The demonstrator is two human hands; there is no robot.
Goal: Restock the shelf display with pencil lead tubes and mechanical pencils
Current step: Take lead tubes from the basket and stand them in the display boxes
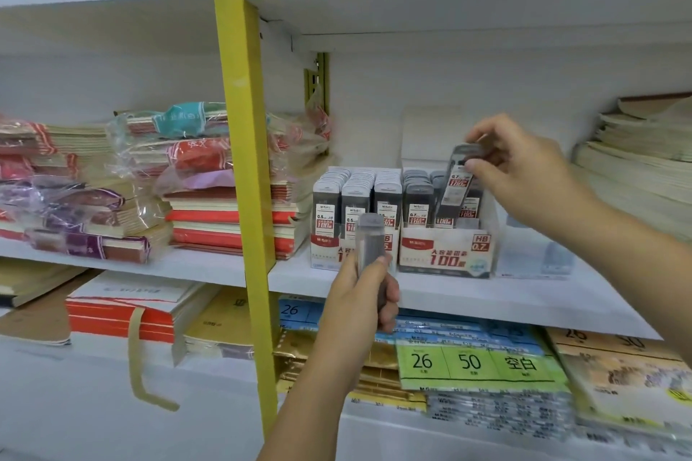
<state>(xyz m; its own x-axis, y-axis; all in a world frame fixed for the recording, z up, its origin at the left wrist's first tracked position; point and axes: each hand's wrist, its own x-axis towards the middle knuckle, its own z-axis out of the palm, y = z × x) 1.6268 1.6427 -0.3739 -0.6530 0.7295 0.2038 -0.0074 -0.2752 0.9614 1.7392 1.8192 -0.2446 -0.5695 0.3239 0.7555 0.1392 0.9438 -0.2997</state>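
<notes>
Restocking pencil leads: pinching a 0.7 tube (458, 185) by its cap in the right grip (524, 176), long axis near upright with the foot tipped left, over the right-hand rows of the 0.7 box (445, 253), printed "HB 0.7" and "100", on the shelf (486, 297). Clasping a second tube (370, 239) upright in the left grip (361, 296) at the shelf's front edge, before the 0.5 box (325, 249). Right grip nearer the slot. Below, tags (470, 363) reading "26", "50", "空白".
</notes>
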